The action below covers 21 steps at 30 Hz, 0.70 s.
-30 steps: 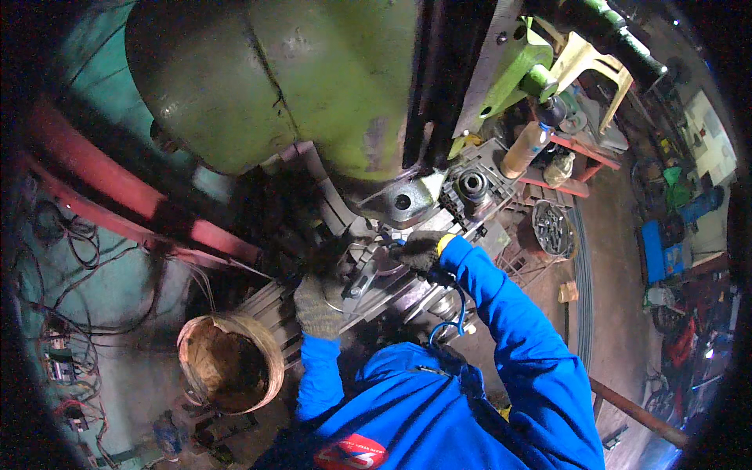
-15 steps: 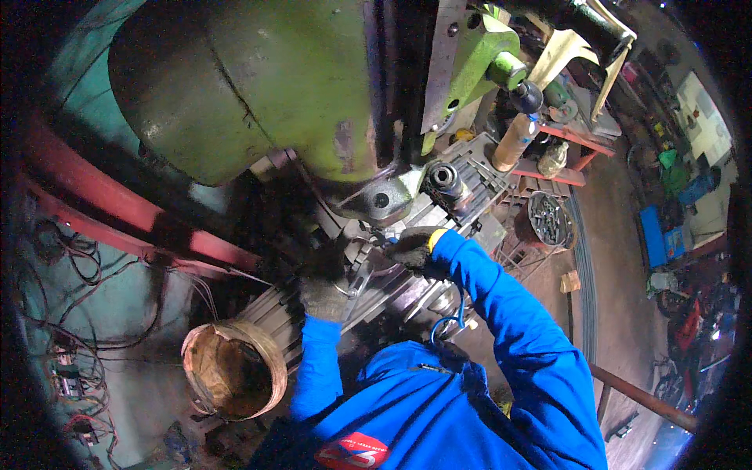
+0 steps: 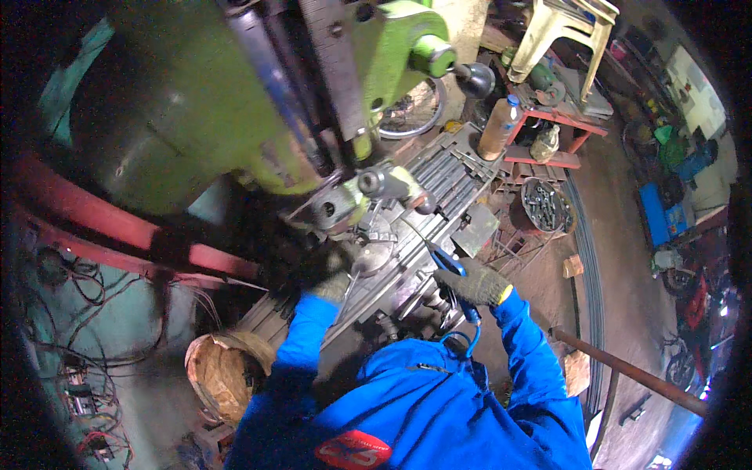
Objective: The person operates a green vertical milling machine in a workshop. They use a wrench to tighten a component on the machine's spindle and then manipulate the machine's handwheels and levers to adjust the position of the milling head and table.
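Note:
My right hand (image 3: 473, 283), in a dark knitted glove with a yellow cuff, is closed around a blue air blow gun (image 3: 445, 258). The gun's thin nozzle points up and left over the grooved machine table, and a blue coiled hose (image 3: 464, 341) hangs from it. In deep shadow, my gloved left hand (image 3: 335, 276) is beside a round metal piece (image 3: 374, 257) on the table. A narrow shiny bar (image 3: 345, 301) lies against that hand; its fingers are too dark to make out. Above both hands is the green machine head (image 3: 329, 210).
The grooved metal table (image 3: 446, 176) runs toward the far right. A bottle of brown liquid (image 3: 499, 129) stands by a red bench (image 3: 548, 161). Close by is a bucket of metal parts (image 3: 546, 205). A large round tin (image 3: 227, 368) sits at lower left, and a rusty bar (image 3: 627, 370) at right.
My right hand has drawn back to the right and nearer me, bringing the blow gun into clear sight. The machine's head now appears farther left. My left hand stays near the table.

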Motion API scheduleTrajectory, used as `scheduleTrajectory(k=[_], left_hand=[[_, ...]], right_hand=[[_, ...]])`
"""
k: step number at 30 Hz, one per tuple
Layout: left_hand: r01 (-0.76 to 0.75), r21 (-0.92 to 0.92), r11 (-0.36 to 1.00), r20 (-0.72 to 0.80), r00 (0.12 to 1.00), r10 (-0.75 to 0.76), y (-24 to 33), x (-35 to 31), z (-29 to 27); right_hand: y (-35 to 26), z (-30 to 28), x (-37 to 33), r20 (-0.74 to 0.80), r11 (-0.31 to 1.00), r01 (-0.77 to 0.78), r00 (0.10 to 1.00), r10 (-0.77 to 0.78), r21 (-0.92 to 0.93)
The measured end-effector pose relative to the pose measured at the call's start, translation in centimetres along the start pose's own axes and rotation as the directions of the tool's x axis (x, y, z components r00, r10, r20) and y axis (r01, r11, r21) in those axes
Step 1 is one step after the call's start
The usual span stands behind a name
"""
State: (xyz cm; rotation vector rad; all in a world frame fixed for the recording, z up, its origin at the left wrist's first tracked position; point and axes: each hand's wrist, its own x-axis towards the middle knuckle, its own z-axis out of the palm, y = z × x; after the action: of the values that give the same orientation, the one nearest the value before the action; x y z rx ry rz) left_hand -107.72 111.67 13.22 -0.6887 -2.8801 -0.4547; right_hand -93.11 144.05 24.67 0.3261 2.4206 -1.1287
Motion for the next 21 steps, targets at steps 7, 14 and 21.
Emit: scheduleTrajectory(k=[7, 14, 21], left_hand=[[0.051, 0.015, 0.999, 0.119, 0.992, -0.052, 1.8, 0.8, -1.0], [0.074, 0.042, 0.996, 0.168, 0.983, -0.080, 2.7, 1.2, -0.1], [0.117, 0.062, 0.991, 0.184, 0.975, -0.127, 2.4, 1.6, -0.2]], right_hand=[[2.9, 0.5, -3.4, -0.075, 0.997, -0.003, 0.997, 0.009, 0.081], [2.5, -0.2, -6.2, 0.005, 0.971, -0.176, 0.984, 0.177, 0.164], [5.8, 2.4, -6.1, -0.174, 0.969, -0.094, 0.975, 0.136, 0.228]])
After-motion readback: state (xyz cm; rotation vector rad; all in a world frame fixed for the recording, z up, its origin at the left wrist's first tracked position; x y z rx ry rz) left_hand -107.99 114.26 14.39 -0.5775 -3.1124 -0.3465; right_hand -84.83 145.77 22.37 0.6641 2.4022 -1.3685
